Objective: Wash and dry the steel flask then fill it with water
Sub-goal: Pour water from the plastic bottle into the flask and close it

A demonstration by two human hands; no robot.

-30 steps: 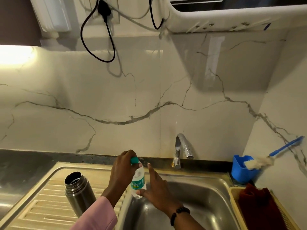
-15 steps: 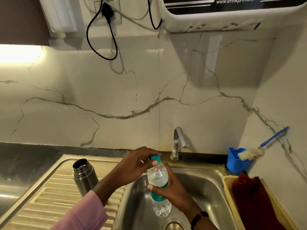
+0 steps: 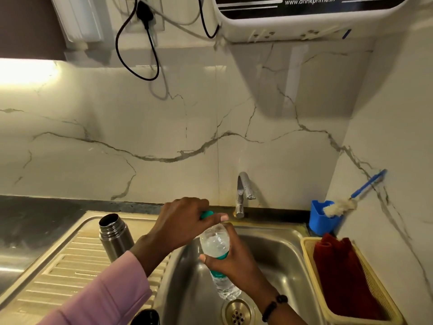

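Over the sink [image 3: 276,249], right hand [image 3: 230,262] wraps the water bottle [image 3: 216,245]; left hand [image 3: 181,221] pinches its green cap [image 3: 206,214]. Flask [image 3: 114,236] stands open, left of the sink.

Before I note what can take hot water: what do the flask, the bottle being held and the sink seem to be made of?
Flask: looks like brushed steel, grey satin body with a shinier neck band.
Bottle: apparently thin clear plastic, see-through and ribbed, with a teal label and teal cap.
Sink: probably stainless steel, dull grey sheen with soft reflections; its ribbed drainboard looks yellowish, perhaps from the light.
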